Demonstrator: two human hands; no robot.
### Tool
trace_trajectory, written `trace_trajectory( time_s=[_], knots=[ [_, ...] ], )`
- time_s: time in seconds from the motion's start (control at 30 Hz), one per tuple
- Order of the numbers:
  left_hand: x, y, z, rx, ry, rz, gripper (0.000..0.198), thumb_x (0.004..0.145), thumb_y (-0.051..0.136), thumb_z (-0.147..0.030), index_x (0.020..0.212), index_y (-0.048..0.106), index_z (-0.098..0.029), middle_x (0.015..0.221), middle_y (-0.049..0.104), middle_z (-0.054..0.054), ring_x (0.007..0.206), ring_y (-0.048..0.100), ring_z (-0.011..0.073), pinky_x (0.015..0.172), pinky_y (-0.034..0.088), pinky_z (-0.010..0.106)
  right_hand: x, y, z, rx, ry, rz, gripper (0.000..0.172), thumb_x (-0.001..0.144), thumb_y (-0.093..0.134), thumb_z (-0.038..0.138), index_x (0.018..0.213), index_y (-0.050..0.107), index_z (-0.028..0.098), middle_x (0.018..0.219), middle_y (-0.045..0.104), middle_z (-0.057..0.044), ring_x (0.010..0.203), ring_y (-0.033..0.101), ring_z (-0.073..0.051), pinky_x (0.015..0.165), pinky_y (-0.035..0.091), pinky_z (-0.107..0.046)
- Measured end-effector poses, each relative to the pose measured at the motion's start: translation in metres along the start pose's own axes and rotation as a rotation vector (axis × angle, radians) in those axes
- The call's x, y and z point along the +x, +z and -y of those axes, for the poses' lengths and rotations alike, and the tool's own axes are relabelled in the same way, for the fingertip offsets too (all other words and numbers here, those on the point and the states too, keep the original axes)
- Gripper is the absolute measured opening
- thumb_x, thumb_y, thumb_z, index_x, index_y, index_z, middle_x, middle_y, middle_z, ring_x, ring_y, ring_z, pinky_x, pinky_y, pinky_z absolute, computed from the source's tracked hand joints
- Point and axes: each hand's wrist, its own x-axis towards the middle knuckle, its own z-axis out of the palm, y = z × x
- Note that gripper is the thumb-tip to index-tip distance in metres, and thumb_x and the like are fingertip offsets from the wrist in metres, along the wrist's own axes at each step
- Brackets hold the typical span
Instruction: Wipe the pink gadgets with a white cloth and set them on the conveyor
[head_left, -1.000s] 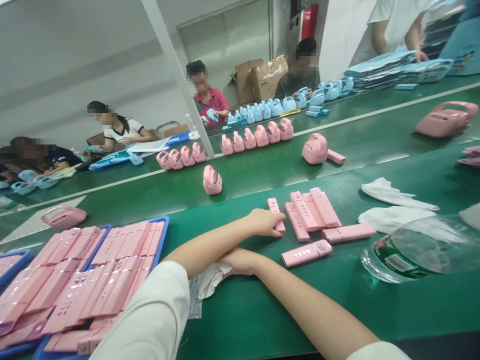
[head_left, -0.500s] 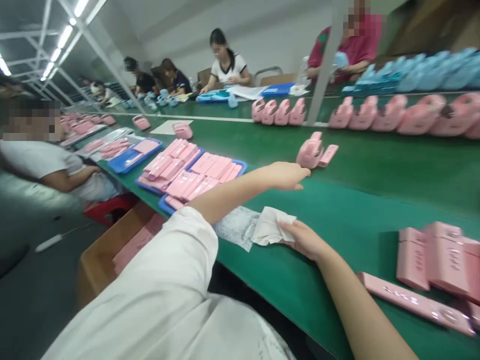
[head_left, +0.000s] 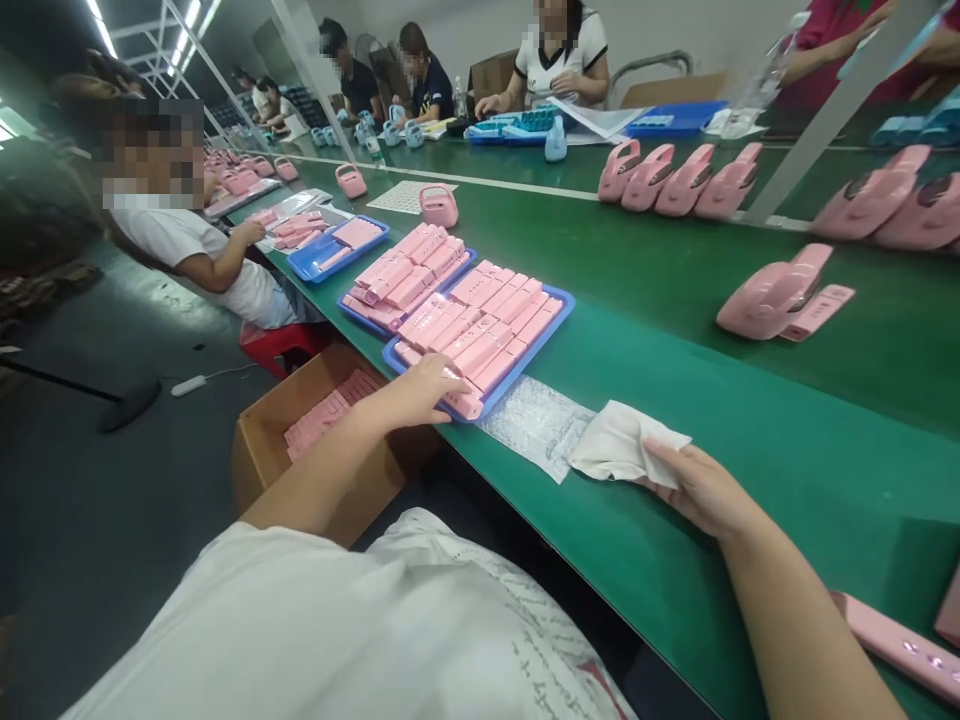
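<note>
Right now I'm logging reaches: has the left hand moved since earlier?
Yes, leftward: the left hand, earlier right of the nearest blue tray, is at its near corner.

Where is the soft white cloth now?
Right of centre in the head view, the white cloth is in the right hand, beside the clear plastic sheet.

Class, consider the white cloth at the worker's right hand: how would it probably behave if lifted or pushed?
The white cloth would probably hang floppy, since it shows soft folds. It is likely light, as its edges look thin. Pushed, it would likely bunch rather than roll, being limp and flattish.
</note>
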Motion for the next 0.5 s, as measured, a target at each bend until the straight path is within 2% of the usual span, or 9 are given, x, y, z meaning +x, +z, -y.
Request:
trace_trajectory(
  time_s=[0.1,0.17,0.27,0.37,0.43,0.5],
  knots=[
    [-0.001,0.011,-0.002,0.011,0.092,-0.129,0.025,0.080,0.070,-0.022,0.105,0.070,-0.018,0.111,0.051,0.013,0.113,0.049,0.0287,0.099,0.045,0.045,-0.002,0.002,0.000,0.011,-0.037,-0.007,0.040,0.059,0.087,0.041,0.083,0.068,0.016,0.086,0.074,-0.010,0.079,0.072,-0.024,0.071,0.062,-0.032],
    [-0.004,0.007,-0.007,-0.006,0.172,-0.170,0.018,0.083,0.066,-0.021,0.100,0.070,-0.018,0.109,0.052,0.011,0.109,0.052,0.0263,0.095,0.047,0.041,-0.004,0.006,0.002,0.031,-0.048,-0.010,0.038,0.060,0.087,0.039,0.083,0.068,0.015,0.084,0.074,-0.009,0.076,0.071,-0.023,0.067,0.061,-0.031],
    [-0.006,-0.008,-0.024,-0.096,0.315,-0.200,0.021,0.088,0.058,-0.019,0.108,0.066,-0.021,0.112,0.055,0.009,0.102,0.057,0.0210,0.087,0.050,0.034,-0.006,0.015,0.004,0.088,-0.059,-0.041,0.035,0.060,0.087,0.036,0.079,0.068,0.014,0.077,0.073,-0.007,0.068,0.069,-0.019,0.059,0.058,-0.026],
    [0.009,-0.015,-0.056,-0.309,0.487,-0.230,0.027,0.093,0.052,-0.022,0.120,0.056,-0.020,0.117,0.060,0.009,0.104,0.062,0.0176,0.087,0.051,0.028,-0.007,0.024,0.004,0.136,-0.063,-0.073,0.026,0.067,0.083,0.033,0.078,0.069,0.013,0.072,0.072,-0.006,0.060,0.066,-0.015,0.055,0.056,-0.022],
    [0.031,-0.009,-0.083,-0.395,0.612,-0.262,0.029,0.095,0.048,-0.021,0.123,0.051,-0.016,0.121,0.062,0.010,0.113,0.061,0.0178,0.093,0.050,0.027,-0.007,0.027,0.004,0.175,-0.067,-0.084,0.024,0.074,0.078,0.034,0.082,0.069,0.013,0.073,0.072,-0.007,0.060,0.066,-0.015,0.056,0.055,-0.023],
    [0.058,0.003,-0.111,-0.342,0.723,-0.275,0.028,0.096,0.043,-0.016,0.122,0.053,-0.015,0.123,0.064,0.010,0.116,0.060,0.0187,0.094,0.050,0.027,-0.007,0.027,0.005,0.241,-0.102,-0.075,0.031,0.079,0.072,0.042,0.089,0.069,0.013,0.079,0.073,-0.009,0.067,0.069,-0.017,0.060,0.057,-0.025]
  ],
)
